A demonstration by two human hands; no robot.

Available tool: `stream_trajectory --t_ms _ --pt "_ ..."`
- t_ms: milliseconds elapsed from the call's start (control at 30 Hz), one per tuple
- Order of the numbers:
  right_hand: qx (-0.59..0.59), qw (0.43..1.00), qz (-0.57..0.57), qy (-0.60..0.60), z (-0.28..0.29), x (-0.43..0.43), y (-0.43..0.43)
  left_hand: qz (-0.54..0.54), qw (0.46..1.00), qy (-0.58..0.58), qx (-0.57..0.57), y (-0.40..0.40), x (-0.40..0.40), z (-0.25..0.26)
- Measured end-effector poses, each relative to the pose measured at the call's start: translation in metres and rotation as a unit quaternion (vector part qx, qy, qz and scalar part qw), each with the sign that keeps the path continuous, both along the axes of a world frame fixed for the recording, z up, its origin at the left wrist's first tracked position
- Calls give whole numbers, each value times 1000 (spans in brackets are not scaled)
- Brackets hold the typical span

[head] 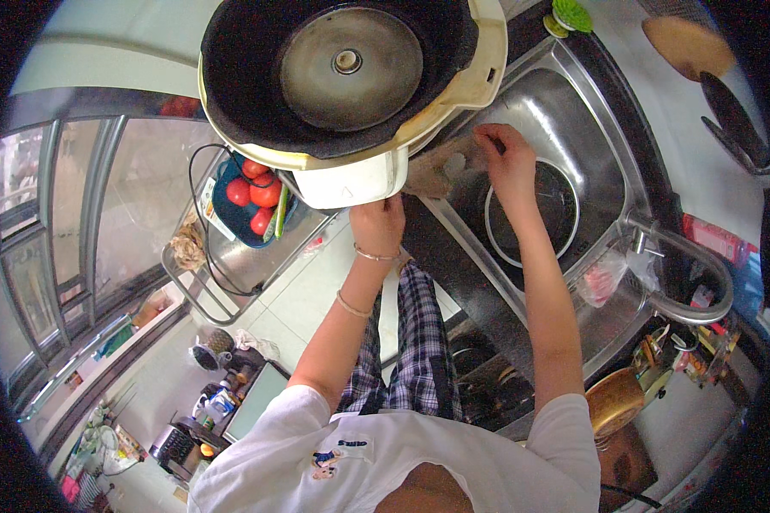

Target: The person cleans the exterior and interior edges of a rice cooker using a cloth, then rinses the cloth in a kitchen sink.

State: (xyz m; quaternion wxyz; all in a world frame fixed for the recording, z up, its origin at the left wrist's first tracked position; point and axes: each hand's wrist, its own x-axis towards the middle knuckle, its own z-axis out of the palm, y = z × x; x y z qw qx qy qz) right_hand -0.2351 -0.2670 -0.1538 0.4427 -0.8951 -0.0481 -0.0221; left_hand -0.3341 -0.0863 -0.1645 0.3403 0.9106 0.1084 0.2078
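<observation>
A white and cream rice cooker body (353, 183) fills the top of the head view, close to the camera. No inner pot is in it, so its dark inside and round metal heating plate (385, 77) show. My left hand (378, 226) grips the underside of its front, with the fingertips hidden below it. Over the steel sink (558, 96), my right hand (510, 157) has its fingers curled together. A blurred brownish thing (433, 170) reaches from beside the cooker to those fingertips. What it is, and whether the hand grips it, cannot be made out.
To the left, a blue basket (221, 192) of tomatoes (265, 190) sits on a steel cart (244, 260) with a black cord (206, 247). A round rim (577, 221) lies in the sink, below the faucet (640, 243). A golden pan (616, 401) stands at the lower right.
</observation>
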Motion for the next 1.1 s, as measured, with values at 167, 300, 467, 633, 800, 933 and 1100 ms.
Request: stream_trajectory --t_ms 167,300,467,633,800,933,1100 --pt "19 996 87 -19 16 0 11 -17 998 -41 36 15 4 -5" --pt "-2 982 186 4 16 -8 10 -33 998 -19 41 23 -3 -6" --pt "-5 984 175 31 15 -11 12 -33 999 -6 39 19 -7 0" --pt "40 986 157 26 14 -11 23 -28 995 79 -55 16 -16 7" --pt "-1 993 76 -85 -4 -14 36 -60 986 76 -139 8 -20 17" --pt "139 974 -30 177 -21 -28 64 -86 986 37 -136 6 -18 18" --pt "229 921 -142 280 -46 -28 73 -58 979 80 -179 4 -16 19"
